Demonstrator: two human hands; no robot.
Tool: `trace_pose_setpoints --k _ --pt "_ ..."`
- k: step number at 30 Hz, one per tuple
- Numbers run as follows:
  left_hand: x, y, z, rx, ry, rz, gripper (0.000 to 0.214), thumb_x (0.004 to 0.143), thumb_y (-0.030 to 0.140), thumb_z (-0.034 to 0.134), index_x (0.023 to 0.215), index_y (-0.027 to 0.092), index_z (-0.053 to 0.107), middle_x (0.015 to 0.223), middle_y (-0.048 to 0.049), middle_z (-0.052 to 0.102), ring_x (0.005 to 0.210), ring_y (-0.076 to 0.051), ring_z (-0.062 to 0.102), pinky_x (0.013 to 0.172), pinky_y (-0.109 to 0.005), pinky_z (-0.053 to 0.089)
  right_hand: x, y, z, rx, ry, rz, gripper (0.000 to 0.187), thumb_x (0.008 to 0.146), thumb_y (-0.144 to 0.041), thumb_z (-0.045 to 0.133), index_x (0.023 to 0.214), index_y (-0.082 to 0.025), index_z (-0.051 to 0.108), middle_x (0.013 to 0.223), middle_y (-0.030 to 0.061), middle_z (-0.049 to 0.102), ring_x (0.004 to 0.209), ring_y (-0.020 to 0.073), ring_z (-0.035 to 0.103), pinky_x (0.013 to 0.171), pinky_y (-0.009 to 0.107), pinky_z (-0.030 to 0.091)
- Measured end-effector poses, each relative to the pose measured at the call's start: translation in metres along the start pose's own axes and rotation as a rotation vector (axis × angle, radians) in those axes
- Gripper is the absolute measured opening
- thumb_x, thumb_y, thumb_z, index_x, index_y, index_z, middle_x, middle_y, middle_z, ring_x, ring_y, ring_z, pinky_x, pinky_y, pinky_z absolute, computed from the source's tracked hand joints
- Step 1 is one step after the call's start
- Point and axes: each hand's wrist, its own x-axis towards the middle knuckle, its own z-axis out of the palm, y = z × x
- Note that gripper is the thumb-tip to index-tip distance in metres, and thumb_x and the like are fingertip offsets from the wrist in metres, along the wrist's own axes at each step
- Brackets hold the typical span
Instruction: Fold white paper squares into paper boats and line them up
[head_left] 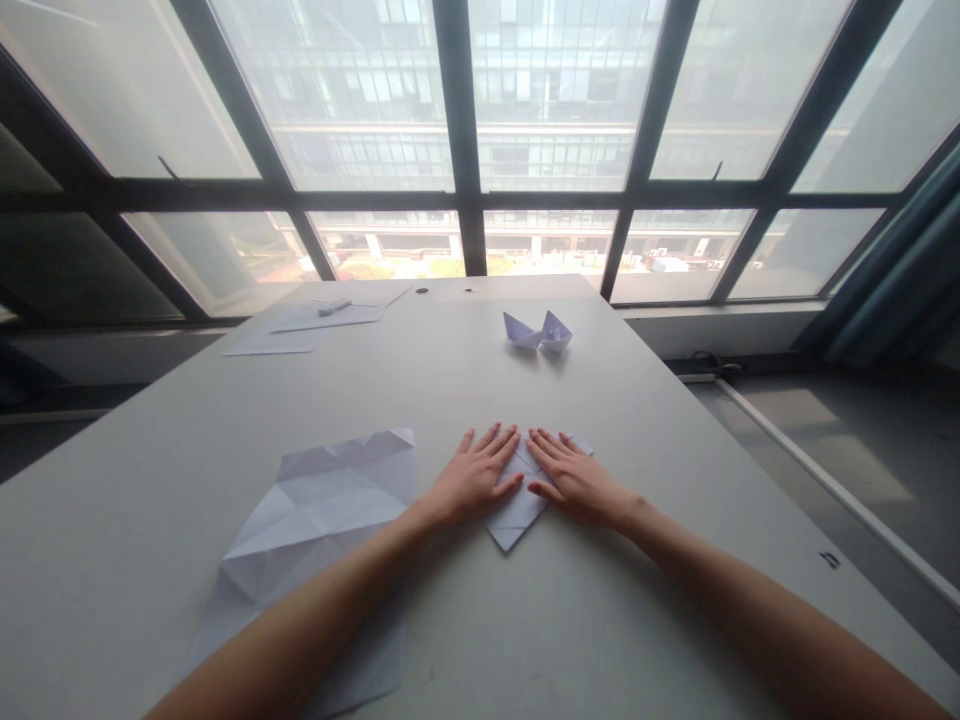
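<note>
Both my hands lie flat on a small folded white paper (516,512) near the middle of the grey table (637,430). My left hand (476,478) presses its left half with the fingers stretched out and together. My right hand (571,478) presses the right half the same way. The fingertips of the two hands almost meet above the fold. Only the paper's lower corner and a bit of its right edge show from under the hands.
A large creased, unfolded white sheet (319,530) lies left of my left forearm. A finished paper boat shape (538,333) stands farther back. Flat sheets (315,325) with a white pen (334,307) lie at the far left. The table's right edge drops to the floor.
</note>
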Motion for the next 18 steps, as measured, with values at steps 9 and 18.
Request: trace_pose_setpoints --k 9,18 --pt "0.000 0.000 0.000 -0.010 -0.004 -0.007 0.068 0.100 0.060 0.026 0.157 0.022 0.021 0.162 -0.0053 0.021 0.151 -0.025 0.012 0.120 -0.050 0.008 0.000 0.007 0.004 -0.070 0.032 0.115 0.085 0.096 -0.069 0.023 0.154 -0.007 0.025 0.160 0.0171 0.019 0.150 0.0251 0.014 0.122 0.046 0.014" --pt "0.001 0.000 0.001 -0.002 0.011 -0.013 0.070 0.099 0.060 0.027 0.157 0.020 0.020 0.162 -0.0084 0.019 0.151 -0.025 0.013 0.121 -0.048 0.010 0.001 0.014 0.005 -0.099 0.024 0.157 0.086 0.095 -0.069 0.022 0.154 -0.006 0.024 0.160 0.0178 0.018 0.150 0.0253 0.012 0.122 0.047 0.011"
